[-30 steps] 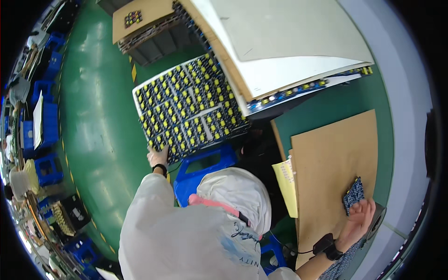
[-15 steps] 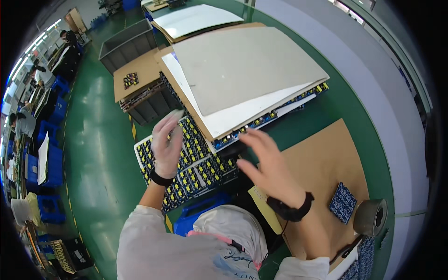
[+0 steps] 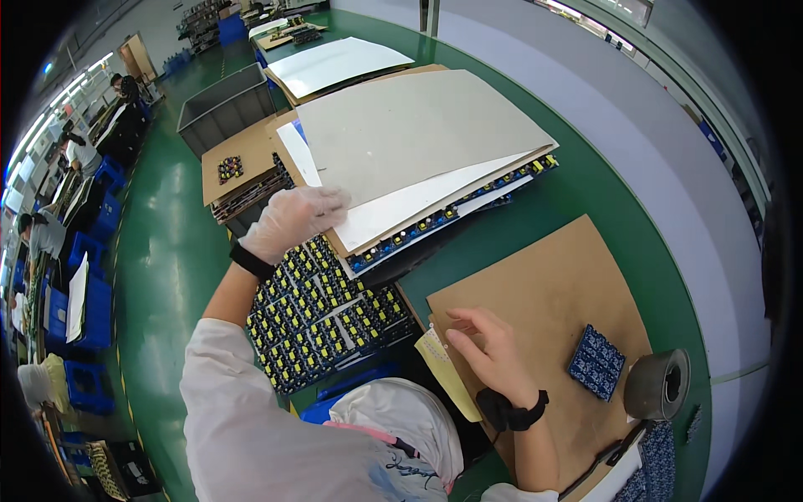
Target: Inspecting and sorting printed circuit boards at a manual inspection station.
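Nearest the body, the right hand (image 3: pixel 489 347) lies palm down on the brown cardboard sheet (image 3: pixel 552 293) that covers this end of the green desk (image 3: pixel 585 188). Its fingers are spread and flat, the grip closed on nothing, the fingertips at the sheet's left edge just beside a yellow slip of paper (image 3: pixel 447 376). Half a second ago this hand was raised over the tray and the stack; it has since come down and back onto the cardboard. A small blue circuit board panel (image 3: pixel 596 361) rests on the same sheet to the right, apart from the hand, and a grey tape roll (image 3: pixel 661 383) stands beyond it at the sheet's corner.

Further out, a tray of circuit boards with yellow components (image 3: pixel 322 314) sits left of the cardboard, partly under the stack. The gloved left hand (image 3: pixel 293 219) — earlier lifted with fingers up — now presses on the left edge of the stack of grey and white sheets (image 3: pixel 418 142), fingers curled over the white layer; whether it pinches a sheet I cannot tell. Rows of boards show beneath the stack's near edge.

Beyond — a grey bin (image 3: pixel 222 105) stands on the floor.
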A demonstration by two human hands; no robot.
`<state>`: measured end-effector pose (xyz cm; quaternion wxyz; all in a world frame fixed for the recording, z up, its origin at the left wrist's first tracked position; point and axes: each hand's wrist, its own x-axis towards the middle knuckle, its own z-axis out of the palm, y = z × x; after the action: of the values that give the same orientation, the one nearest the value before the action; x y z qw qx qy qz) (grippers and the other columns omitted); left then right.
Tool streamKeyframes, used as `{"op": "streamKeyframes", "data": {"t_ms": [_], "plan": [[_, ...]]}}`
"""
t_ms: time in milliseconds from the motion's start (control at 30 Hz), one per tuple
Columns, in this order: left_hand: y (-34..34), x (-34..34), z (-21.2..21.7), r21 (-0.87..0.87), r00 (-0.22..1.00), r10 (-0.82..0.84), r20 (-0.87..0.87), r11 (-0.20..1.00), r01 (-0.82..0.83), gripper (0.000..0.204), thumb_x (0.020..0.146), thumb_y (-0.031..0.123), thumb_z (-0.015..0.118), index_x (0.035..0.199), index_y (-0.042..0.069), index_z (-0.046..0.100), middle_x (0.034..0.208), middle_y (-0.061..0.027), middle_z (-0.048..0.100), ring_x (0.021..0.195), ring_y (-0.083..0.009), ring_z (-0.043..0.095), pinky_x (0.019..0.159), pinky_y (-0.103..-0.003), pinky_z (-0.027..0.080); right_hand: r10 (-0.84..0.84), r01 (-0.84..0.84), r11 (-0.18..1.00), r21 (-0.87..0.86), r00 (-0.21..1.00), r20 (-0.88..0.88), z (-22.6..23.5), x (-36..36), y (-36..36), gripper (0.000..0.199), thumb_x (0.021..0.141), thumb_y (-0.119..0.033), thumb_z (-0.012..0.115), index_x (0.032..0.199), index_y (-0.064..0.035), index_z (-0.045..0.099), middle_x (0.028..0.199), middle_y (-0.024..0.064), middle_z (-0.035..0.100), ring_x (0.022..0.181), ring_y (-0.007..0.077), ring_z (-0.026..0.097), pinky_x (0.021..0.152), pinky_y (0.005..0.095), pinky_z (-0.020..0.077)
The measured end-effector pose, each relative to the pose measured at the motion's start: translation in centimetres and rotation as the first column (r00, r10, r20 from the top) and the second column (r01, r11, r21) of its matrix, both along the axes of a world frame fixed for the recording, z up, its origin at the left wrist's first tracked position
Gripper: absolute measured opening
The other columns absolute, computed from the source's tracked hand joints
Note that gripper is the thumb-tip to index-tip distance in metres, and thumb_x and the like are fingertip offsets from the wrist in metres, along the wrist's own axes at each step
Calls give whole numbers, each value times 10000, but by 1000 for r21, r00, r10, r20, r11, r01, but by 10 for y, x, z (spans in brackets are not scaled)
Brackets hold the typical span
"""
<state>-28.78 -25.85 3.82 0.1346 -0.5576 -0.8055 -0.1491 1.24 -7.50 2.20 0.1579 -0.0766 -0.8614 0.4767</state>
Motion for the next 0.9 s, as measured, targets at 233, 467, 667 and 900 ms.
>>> {"op": "streamKeyframes", "data": {"t_ms": [233,467,667,900], "plan": [[17,1,20,-196,994,-59,-88,980,40,246,814,170,539,1045,96,578,847,-107,636,769,-280,632,676,-360,514,55,-57,998,-31,996,-74,0,7,-4,215,837,-75,588,1027,26,590,897,140,628,806,209,629,731,289,491],[16,-11,7,-323,981,17,-195,943,-81,296,782,140,552,1072,124,611,860,-107,648,778,-268,628,710,-386,504,22,-29,993,-111,998,-63,6,14,-6,196,851,-90,575,1005,30,598,898,135,637,815,200,630,741,287,491],[2,69,48,177,836,-166,-523,938,297,295,732,134,579,1024,152,619,810,-19,632,729,-205,610,615,-317,496,-104,41,902,-430,987,-125,-2,12,2,287,878,-85,533,1147,13,514,998,95,620,904,187,609,799,285,478],[1,199,-16,92,547,-828,-121,539,837,383,723,266,661,1075,132,589,1122,-52,579,907,-205,548,831,-360,463,-271,-37,213,-976,958,-95,-8,6,20,458,867,-18,506,1296,-14,349,1166,97,541,1024,180,556,848,283,466]]}}
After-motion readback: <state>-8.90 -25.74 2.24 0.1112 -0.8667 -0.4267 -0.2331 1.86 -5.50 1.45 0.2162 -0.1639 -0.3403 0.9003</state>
